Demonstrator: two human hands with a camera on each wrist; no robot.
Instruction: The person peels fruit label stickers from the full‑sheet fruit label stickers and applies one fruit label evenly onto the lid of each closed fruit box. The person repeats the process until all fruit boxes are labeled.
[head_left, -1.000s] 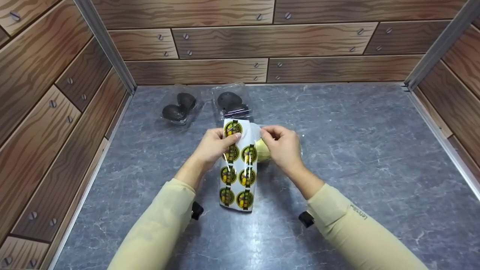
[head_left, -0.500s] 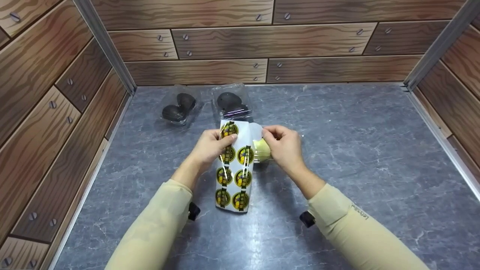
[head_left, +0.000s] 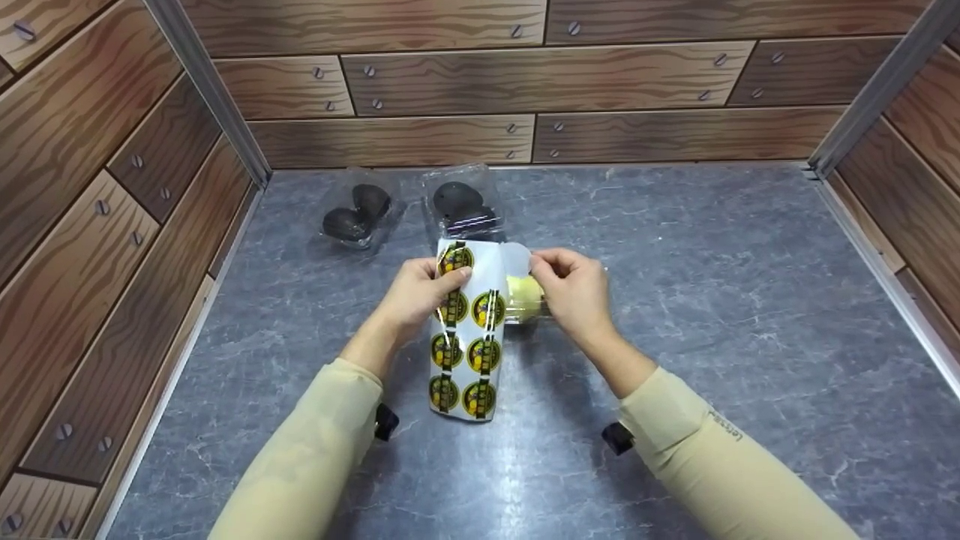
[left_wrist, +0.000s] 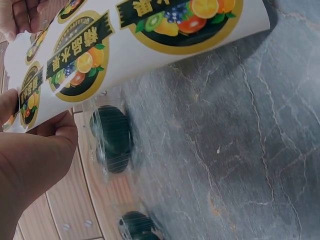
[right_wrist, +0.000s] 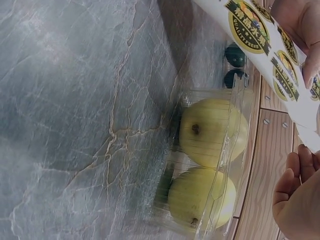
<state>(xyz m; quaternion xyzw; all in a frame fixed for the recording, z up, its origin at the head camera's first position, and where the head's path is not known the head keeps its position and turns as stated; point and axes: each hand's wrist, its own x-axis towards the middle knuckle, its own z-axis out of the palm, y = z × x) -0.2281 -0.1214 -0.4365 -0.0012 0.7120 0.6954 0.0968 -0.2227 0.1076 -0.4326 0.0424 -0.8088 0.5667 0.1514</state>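
My left hand [head_left: 414, 298] grips the upper left edge of a white sheet of round fruit stickers [head_left: 463, 371], thumb on the printed face. The sheet [left_wrist: 80, 97] hangs above the table, its labels black, gold and green with a fruit picture. At its upper right, my right hand [head_left: 576, 291] pinches the edge of a pale sticker [head_left: 515, 259] whose plain side shows, its left part still at the sheet. Partly hidden behind the sheet and right hand, a clear plastic box holds two yellow-green round fruits [right_wrist: 212, 131].
Two clear clamshell boxes stand at the back left, each with two dark avocado-like fruits: dark fruits [head_left: 346, 225] in the left one, dark fruits [head_left: 457, 199] in the other. Wood-patterned walls [head_left: 442, 79] enclose the grey marbled tabletop [head_left: 720, 300] on three sides.
The sheet and left hand have shifted slightly left, and the right hand slightly right. More of the pale sticker now shows between the sheet and the right fingertips.
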